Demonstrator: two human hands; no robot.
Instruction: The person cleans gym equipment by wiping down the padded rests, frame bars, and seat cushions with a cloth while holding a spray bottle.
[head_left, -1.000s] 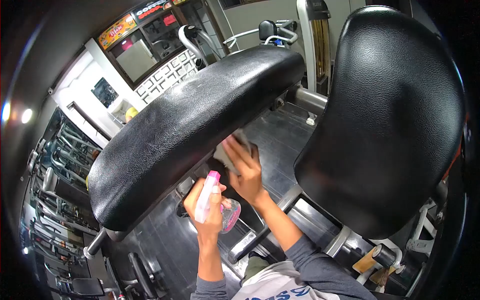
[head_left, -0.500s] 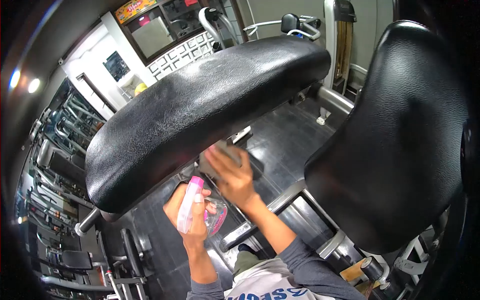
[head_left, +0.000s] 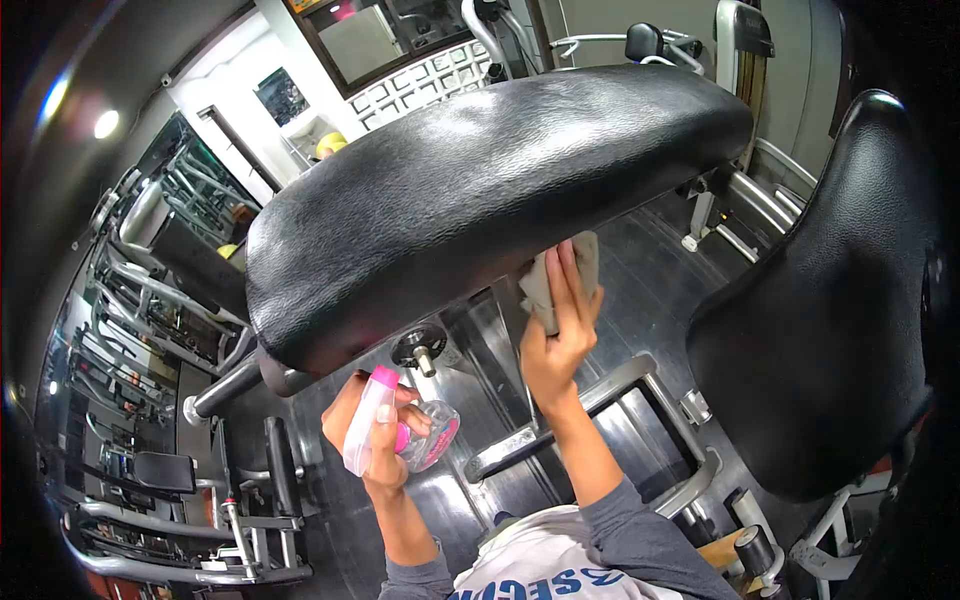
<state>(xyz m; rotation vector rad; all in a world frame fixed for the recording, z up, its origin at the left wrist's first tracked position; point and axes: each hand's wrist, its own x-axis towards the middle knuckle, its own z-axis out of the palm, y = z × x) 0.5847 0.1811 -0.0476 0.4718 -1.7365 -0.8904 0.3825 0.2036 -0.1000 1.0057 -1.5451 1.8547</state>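
My left hand (head_left: 375, 425) is wrapped round a clear spray bottle (head_left: 432, 436) with a pink and white trigger head, below the near edge of a long black padded cushion (head_left: 480, 190). Farther right, my right hand (head_left: 567, 325) presses a grey-beige cloth (head_left: 588, 268) against the lower front edge of that cushion, fingers pointing up. The cloth lies under my fingers and sticks out on both sides of them.
A black padded seat (head_left: 810, 330) stands on the right. Below my right arm is a metal frame (head_left: 640, 375). A round knob (head_left: 420, 348) sits under the cushion. Gym machines (head_left: 190, 540) line the left, and dark flooring (head_left: 650, 260) shows between the parts.
The view has shifted, and the seat shows farther right. My right hand with the cloth has moved right along the cushion's lower edge, away from my left hand, which still holds the bottle.
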